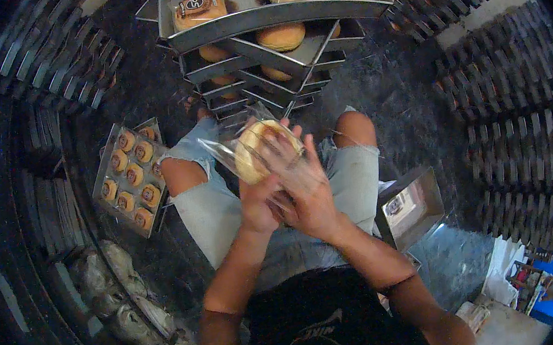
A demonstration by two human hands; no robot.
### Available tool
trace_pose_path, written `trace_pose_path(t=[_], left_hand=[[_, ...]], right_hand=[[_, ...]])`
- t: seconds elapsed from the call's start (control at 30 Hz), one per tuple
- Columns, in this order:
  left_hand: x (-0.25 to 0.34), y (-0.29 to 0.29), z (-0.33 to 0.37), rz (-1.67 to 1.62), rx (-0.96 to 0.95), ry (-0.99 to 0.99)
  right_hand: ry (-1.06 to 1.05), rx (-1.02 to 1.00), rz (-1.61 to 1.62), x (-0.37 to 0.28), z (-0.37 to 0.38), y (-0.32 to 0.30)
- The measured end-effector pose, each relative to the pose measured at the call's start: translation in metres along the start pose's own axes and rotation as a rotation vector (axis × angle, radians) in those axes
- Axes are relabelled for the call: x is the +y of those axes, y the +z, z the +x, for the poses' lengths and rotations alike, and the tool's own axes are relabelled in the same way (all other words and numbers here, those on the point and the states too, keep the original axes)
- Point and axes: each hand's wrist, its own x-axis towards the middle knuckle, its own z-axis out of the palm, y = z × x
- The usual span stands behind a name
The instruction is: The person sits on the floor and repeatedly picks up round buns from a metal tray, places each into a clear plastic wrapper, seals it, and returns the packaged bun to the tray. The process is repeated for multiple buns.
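Dark floor (408, 83), high tray (275, 18).
Its near-edge buns (199, 8) look done; left hand (259, 204), right hand (309, 196) cup one bun (248, 154), bag (218, 151) loose.

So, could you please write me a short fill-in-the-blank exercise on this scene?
1. The left hand and right hand together hold ____ round bun with clear plastic over it.
2. The tray with rows of smaller-looking buns lies to the ____ of the light blue jeans.
3. Beyond the hands, the stacked trays are made of ____.
4. The colour of the shirt is ____.

Missing words: one; left; metal; black.
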Motion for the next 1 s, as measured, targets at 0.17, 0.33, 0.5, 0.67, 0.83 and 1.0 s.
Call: trace_pose_path(t=[0.17, 0.33, 0.5, 0.67, 0.83, 1.0], left_hand=[[-0.005, -0.015, 0.006, -0.226, 0.303, -0.101], [-0.036, -0.041, 0.013, -0.609, 0.576, -0.283], [-0.032, 0.013, -0.005, -0.684, 0.344, -0.563], [-0.063, 0.027, -0.027, -0.413, 0.259, -0.828], [-0.095, -0.042, -0.021, 1.258, -0.035, 0.049], [-0.104, 0.002, -0.005, 1.150, -0.064, 0.182]], right_hand=[[-0.100, -0.050, 0.102, 0.028, -0.040, -0.001], [0.259, -0.481, 0.363, -0.008, -0.060, -0.029], [0.297, -0.089, 0.380, 0.063, -0.078, -0.094], [0.136, 0.411, 0.084, 0.064, -0.104, -0.094], [0.533, 0.700, 0.436, 0.101, -0.127, -0.069], [0.569, 0.761, 0.470, 0.097, -0.110, -0.073]])
